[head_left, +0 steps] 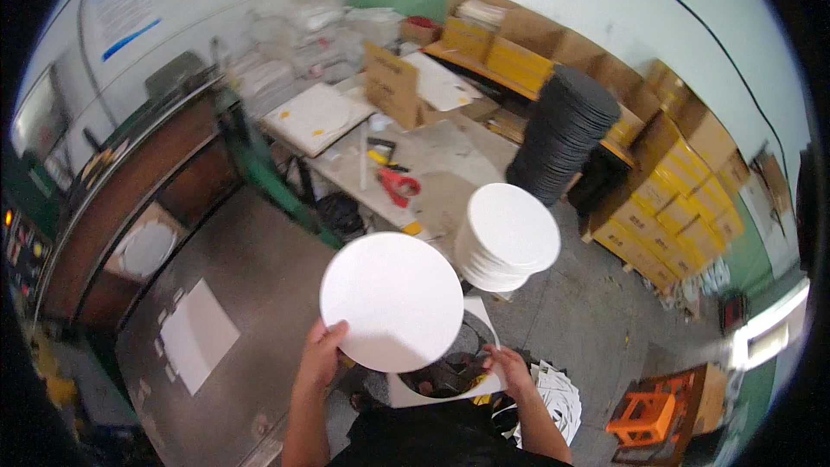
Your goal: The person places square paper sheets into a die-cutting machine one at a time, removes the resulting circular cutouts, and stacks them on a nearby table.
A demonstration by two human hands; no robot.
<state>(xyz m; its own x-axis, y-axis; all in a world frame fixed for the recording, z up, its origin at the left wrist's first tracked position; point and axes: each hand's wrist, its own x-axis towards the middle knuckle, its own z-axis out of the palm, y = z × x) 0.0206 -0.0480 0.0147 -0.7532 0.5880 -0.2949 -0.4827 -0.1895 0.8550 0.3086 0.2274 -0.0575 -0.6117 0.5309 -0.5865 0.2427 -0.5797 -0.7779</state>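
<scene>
A flat white disc (pixel 393 303) is pinched at its lower left edge by my left hand (pixel 321 353), thumb on top. My right hand (pixel 512 369) has its fingers closed on the right edge of a white square sheet with a round hole (pixel 405 392), an offcut that lies partly behind and below the disc. Just beyond them, a stack of white discs (pixel 512 229) rises at the near corner of the worktable. Below my right forearm, a pile of white offcuts (pixel 560 406) rests on the floor.
At left stands a machine with a metal bed (pixel 268 294) bearing a white sheet (pixel 201 335). The worktable (pixel 458 156) holds a red tape dispenser (pixel 400 186). Beyond are a tall stack of black discs (pixel 564 134) and cardboard boxes (pixel 661 207). An orange stool (pixel 641 418) is at lower right.
</scene>
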